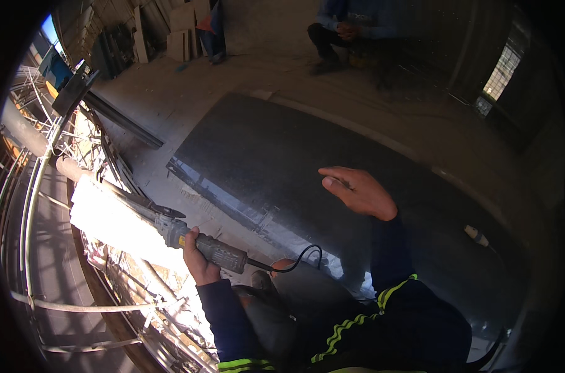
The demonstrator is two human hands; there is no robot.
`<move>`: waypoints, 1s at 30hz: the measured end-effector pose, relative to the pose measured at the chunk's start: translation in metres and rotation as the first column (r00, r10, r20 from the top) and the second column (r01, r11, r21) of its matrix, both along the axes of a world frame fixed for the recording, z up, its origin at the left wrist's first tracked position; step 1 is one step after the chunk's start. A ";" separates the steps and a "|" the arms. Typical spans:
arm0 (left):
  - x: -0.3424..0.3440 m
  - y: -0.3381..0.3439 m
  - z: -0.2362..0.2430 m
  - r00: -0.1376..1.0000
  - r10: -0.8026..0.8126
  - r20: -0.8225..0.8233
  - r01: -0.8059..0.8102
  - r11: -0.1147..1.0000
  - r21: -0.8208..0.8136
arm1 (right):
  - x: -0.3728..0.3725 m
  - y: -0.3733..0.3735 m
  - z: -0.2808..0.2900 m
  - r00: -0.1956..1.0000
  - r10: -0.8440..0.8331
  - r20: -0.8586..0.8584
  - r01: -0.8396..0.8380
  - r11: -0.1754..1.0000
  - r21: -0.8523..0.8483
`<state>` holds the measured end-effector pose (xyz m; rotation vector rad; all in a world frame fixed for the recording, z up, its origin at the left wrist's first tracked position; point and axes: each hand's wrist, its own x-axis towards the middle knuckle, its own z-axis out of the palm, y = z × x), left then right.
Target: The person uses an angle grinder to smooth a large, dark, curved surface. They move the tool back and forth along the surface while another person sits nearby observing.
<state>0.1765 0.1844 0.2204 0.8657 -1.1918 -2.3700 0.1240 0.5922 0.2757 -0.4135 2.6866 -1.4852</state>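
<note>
Head view shows the left hand [200,260] wrapped tight around a grey grinder [225,252]. The grinder is on the left, low down, and its dark round disc [170,212] points away from the person. A black cord [285,270] curls from its back end. The right hand [362,193] is over a big dark sheet [276,146], its fingers stretched out and its thumb a little apart. I cannot tell if it touches the sheet. Pale bent metal bars [83,306] stand on the left. Far back, a person [357,28] sits.
</note>
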 end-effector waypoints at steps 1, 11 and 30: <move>0.001 -0.004 -0.004 1.000 0.000 -0.021 0.000 1.000 0.002 | 0.003 -0.006 0.000 0.999 0.018 -0.046 -0.015 0.998 0.062; 0.000 -0.002 0.001 1.000 -0.008 -0.013 0.008 1.000 -0.008 | 0.032 0.034 0.030 0.977 0.091 -0.193 -0.164 0.899 -0.406; 0.007 0.002 0.009 1.000 0.005 0.020 -0.005 0.999 -0.041 | 0.048 0.093 0.009 0.960 0.194 -0.203 -0.275 0.788 -0.550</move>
